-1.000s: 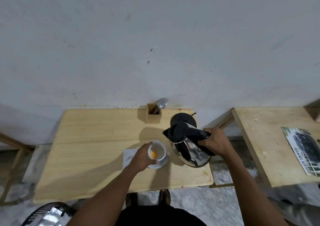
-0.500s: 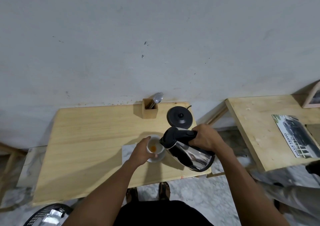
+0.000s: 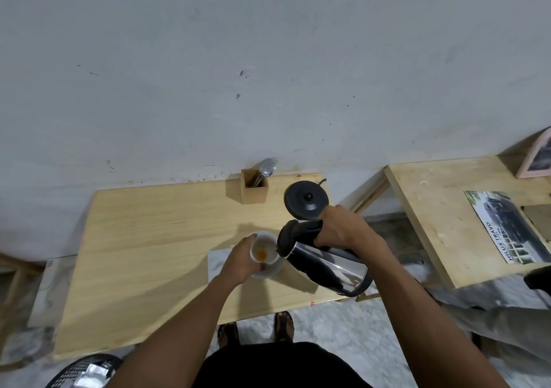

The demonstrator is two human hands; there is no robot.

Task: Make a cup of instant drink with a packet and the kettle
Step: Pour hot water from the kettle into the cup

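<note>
A white cup [image 3: 264,247] with orange powder at its bottom stands on a white saucer [image 3: 269,271] on the wooden table [image 3: 155,238]. My left hand [image 3: 241,261] wraps around the cup's left side. My right hand [image 3: 343,228] grips the black handle of the steel kettle [image 3: 328,264], which is tilted steeply to the left with its spout at the cup's right rim. I cannot tell whether water is flowing. The kettle's black base [image 3: 307,204] sits bare behind it. No packet is visible on the table.
A wooden holder [image 3: 253,189] with a spoon and fork stands at the wall. A pale mat [image 3: 217,261] lies under the saucer. To the right is a second wooden table [image 3: 432,223] with a magazine [image 3: 507,229]. A bin [image 3: 86,371] holding foil wrappers sits at the lower left.
The kettle has come off its base, moved left and down to the cup, and tipped over further. My left hand has stayed on the cup.
</note>
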